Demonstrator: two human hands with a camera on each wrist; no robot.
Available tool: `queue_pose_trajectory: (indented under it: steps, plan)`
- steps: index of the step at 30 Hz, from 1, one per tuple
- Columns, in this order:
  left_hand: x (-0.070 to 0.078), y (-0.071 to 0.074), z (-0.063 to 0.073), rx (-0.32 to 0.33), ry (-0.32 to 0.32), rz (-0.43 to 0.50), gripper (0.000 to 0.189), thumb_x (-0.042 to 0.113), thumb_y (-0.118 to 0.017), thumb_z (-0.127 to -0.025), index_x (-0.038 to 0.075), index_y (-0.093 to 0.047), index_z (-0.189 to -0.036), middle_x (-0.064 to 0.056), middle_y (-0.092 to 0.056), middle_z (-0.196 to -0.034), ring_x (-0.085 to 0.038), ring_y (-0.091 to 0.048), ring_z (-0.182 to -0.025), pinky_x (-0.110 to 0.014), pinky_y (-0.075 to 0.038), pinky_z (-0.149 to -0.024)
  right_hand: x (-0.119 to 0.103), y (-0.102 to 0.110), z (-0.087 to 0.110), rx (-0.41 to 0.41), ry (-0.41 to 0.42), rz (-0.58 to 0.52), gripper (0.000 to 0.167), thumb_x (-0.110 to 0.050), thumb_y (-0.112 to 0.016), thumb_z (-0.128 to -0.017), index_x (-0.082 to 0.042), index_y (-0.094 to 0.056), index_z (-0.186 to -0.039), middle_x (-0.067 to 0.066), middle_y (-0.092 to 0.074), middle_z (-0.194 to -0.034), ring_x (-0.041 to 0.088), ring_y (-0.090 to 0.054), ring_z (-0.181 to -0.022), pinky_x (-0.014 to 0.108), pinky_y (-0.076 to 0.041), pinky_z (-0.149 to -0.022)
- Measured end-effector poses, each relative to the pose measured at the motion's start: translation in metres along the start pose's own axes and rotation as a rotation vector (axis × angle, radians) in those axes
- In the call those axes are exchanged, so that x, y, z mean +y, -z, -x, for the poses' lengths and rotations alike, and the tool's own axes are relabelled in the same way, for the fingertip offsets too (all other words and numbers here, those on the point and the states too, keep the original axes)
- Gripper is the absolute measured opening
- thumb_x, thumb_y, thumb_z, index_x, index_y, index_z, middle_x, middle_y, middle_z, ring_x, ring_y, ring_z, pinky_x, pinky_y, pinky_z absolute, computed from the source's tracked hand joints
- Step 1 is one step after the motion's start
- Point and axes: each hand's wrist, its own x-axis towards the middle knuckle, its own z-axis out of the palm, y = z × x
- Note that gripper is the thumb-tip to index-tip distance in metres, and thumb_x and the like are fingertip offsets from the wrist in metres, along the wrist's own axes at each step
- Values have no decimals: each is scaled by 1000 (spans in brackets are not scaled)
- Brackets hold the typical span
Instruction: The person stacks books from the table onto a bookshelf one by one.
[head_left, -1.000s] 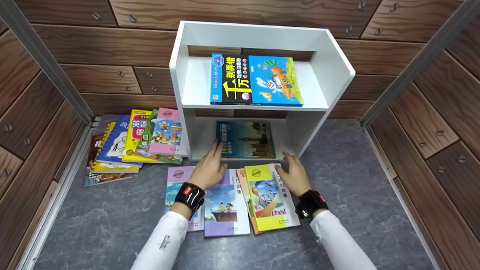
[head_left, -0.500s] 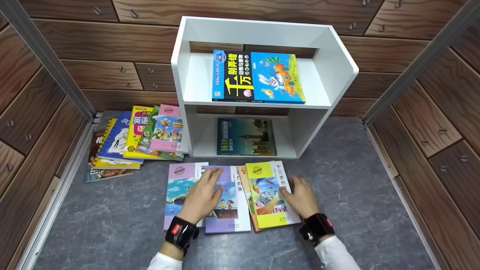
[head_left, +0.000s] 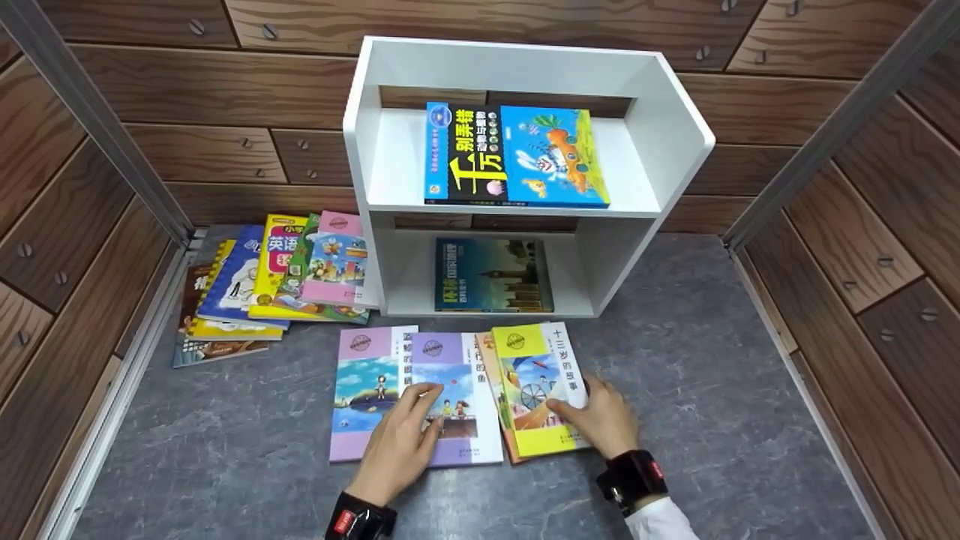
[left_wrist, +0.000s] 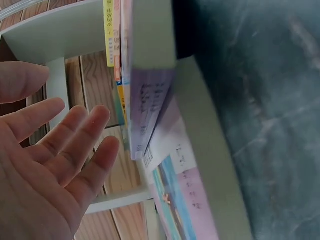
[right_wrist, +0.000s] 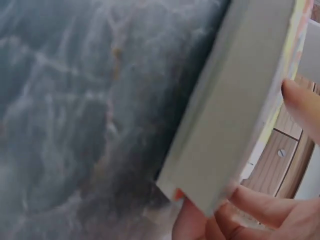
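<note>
In the head view my right hand grips the right edge of a yellow-bordered storybook on the floor. Its thumb lies over the cover; in the right wrist view its fingers curl round the page edge near the corner. Partly under that book lies an orange-edged book. My left hand hovers over the lower part of a purple storybook, fingers relaxed and nothing held. Left of it lies a pinkish-purple storybook. The left wrist view shows the left palm apart from the books' edges.
A white two-tier bookshelf stands behind the books. Its upper tier bears a black-and-blue book and a rabbit-cover book; a dark city-cover book lies below. Several overlapping books lie left of the shelf. Wood-patterned walls surround the floor.
Both hands have drawn back from the lower shelf toward the front. The right hand has come to grip the yellow storybook's edge; the left now hovers over the purple book.
</note>
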Motion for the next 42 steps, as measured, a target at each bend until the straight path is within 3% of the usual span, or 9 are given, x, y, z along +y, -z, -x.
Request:
queue_pose_trajectory:
  steps: [8,11,14,17,22,26,32,36,42]
  plan:
    - [3,-4,2,-14,-11,-8,51,7,-79,-107,-3,-69,-156,-17,-72,-154,-36,-78,-131,-58,-67,-110,13,-3,-11,7,5,-175,90,-38,-100,-93,21,-64,-150,45,-73,-143,59,-76,-127,71,-62,-113]
    - [3,-5,1,-16,-11,-1,52,6,-78,-107,-4,-68,-156,-19,-71,-154,-36,-78,-131,-60,-67,-110,33,-14,-26,18,13,-204,94,-45,-102,-89,20,-67,-147,43,-77,-137,55,-79,-120,66,-65,-108]
    - [4,-5,1,-13,-9,1,52,6,-78,-106,-4,-68,-157,-19,-71,-154,-36,-79,-127,-60,-68,-109,58,-29,-43,25,13,-230,92,-51,-104,-87,15,-72,-143,35,-82,-130,43,-81,-109,55,-68,-99]
    - [4,-5,2,-12,-10,0,53,6,-79,-106,-4,-68,-157,-19,-71,-155,-35,-79,-124,-59,-69,-108,79,-40,-54,30,13,-268,87,-50,-103,-88,13,-73,-140,30,-83,-124,36,-79,-104,50,-67,-93]
    - [4,-4,3,-5,-15,6,53,7,-80,-106,-4,-68,-156,-18,-71,-155,-35,-80,-123,-56,-69,-106,96,-47,-61,82,56,-327,90,-48,-102,-91,12,-67,-149,32,-78,-135,44,-78,-120,61,-64,-106]
    - [4,-3,1,10,-21,5,52,6,-80,-105,-5,-69,-155,-18,-71,-155,-36,-79,-124,-55,-69,-106,77,-33,-46,172,113,-333,77,-37,-98,-96,8,-65,-148,33,-77,-138,48,-76,-125,60,-62,-110]
    - [6,-1,-1,20,-24,13,52,5,-81,-105,-5,-69,-154,-17,-72,-153,-36,-79,-123,-54,-70,-102,19,20,-3,206,159,-379,56,-14,-89,-104,13,-65,-147,36,-83,-124,43,-82,-103,41,-64,-90]
    - [7,2,-4,20,-24,23,53,5,-81,-106,-5,-68,-156,-17,-71,-154,-37,-79,-126,-55,-69,-104,8,38,4,211,222,-381,51,-8,-87,-106,13,-67,-148,32,-86,-119,29,-83,-95,24,-59,-79]
    - [9,8,-12,39,-54,12,53,0,-80,-105,-6,-68,-156,-21,-71,-153,-37,-78,-128,-54,-69,-107,6,54,9,213,341,-389,53,-4,-85,-105,12,-69,-153,34,-85,-125,13,-76,-86,20,-60,-75]
